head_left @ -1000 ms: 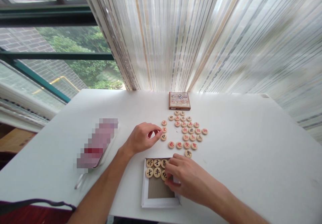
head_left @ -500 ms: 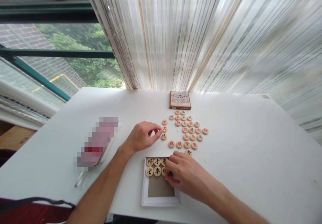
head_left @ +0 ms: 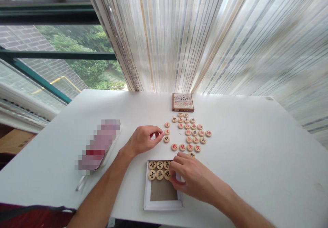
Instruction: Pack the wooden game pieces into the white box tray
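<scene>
My left hand is over the table with thumb and index finger pinched together. Its fingertips are at the left edge of a red-marked Chinese chess piece; nothing shows between them. My right hand reaches over the right side of an open shallow box, fingers curled beside a black-marked cannon piece. Whether these fingers hold a piece is hidden. Two rows of black-marked pieces lie in the upper part of the box, including a general piece. Its lower part shows bare brown bottom.
Loose red and black pieces lie beyond the box, among them a red cannon. A printed box lid is at the back. A blurred pink item with a strap rests at left. Curtains hang behind the white table.
My right hand has shifted slightly right, uncovering more of the pieces in the box's upper right. My left hand has barely moved.
</scene>
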`<state>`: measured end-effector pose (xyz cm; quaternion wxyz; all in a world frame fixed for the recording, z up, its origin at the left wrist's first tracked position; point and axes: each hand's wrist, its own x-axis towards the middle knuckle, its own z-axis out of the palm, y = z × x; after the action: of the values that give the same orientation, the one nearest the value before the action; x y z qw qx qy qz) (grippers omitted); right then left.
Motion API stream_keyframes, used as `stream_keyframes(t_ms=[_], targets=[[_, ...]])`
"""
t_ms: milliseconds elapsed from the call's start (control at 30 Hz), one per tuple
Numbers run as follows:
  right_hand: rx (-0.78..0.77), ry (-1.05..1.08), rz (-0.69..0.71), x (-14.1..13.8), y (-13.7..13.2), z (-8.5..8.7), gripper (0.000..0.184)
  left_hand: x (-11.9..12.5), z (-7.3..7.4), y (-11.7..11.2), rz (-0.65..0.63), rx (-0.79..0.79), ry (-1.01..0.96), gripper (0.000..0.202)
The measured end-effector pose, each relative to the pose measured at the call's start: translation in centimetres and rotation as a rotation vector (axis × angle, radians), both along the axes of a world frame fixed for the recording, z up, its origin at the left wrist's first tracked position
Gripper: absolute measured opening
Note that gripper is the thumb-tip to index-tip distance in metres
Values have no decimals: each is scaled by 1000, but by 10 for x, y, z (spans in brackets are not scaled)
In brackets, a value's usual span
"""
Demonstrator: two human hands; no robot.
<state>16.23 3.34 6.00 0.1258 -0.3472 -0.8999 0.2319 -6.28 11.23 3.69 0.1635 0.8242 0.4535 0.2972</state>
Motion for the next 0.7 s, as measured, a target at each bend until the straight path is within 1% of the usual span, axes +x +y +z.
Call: stream_keyframes(t_ms=[167,267,400,500,700], targets=[[65,24,-135,9,9,3,18,-4,0,0,-3,-107,31,17],[108,29,-200,12,13,2,17,-5,3,-1,-7,-164,59,18],[150,46,-252,14,16,-2,15,-2,6,-2,-44,-151,55,12],[163,52,-303,15,17,-5,15,2,7,-5,-101,-137,63,14],[202,156,-517,25,26,-3,16,4,3,-5,-119,-142,145,21]])
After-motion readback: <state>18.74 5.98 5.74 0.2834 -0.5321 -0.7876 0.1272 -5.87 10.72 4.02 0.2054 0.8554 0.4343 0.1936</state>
